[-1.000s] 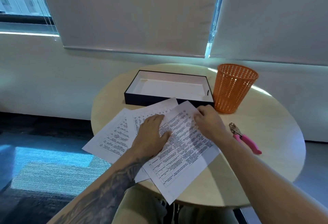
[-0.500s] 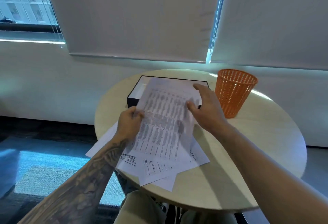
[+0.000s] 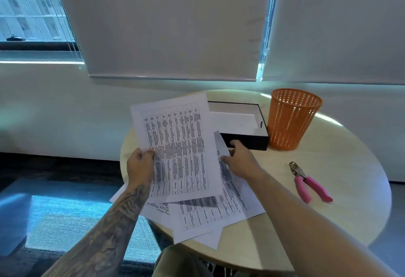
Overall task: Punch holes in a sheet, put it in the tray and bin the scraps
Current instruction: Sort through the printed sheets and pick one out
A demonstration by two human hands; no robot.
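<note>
Head view: left hand (image 3: 140, 167) pinches white printed paper sheet (image 3: 177, 147) at its left edge, lifted off loose paper stack (image 3: 210, 213). Right hand (image 3: 238, 160) rests open beside it. Risk: one-edge pinch lets sheet droop. Pink-handled metal hole punch (image 3: 309, 182) lies right of grip.

A round, pale wooden table (image 3: 328, 217) carries a loose pile of printed sheets (image 3: 210, 213) at its near edge, a shallow black tray (image 3: 243, 142) at the back, an orange mesh bin (image 3: 292, 119) just beside the tray, and a pink-handled hole punch (image 3: 309, 182) on the right.
</note>
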